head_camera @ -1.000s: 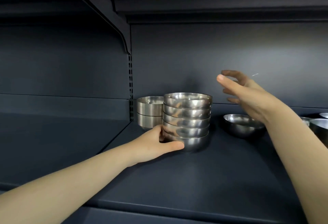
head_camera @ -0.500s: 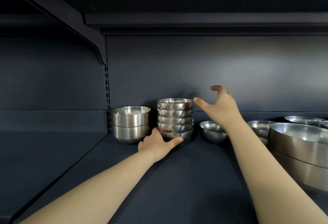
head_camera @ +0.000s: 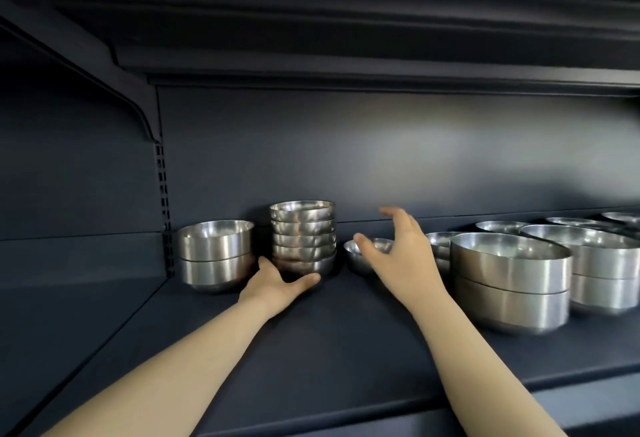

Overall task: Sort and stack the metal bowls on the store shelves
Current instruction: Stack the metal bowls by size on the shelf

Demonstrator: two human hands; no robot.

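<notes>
right hand (head_camera: 401, 256) lowered over single bowl (head_camera: 356, 263), left hand (head_camera: 273, 284) cupping stack (head_camera: 303, 235) base

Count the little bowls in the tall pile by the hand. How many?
5. All nest in the tall stack on the shelf: the bottom bowl, which the left hand holds, three middle ones, then the top bowl. More could hide nested inside.

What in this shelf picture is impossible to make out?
Head view only:
1. The single small bowl: mostly covered by the right hand.
2. Bottom of the small bowl stack: the left hand wraps it.
3. The far-right bowls: cut off by the frame edge; count unclear.
</notes>
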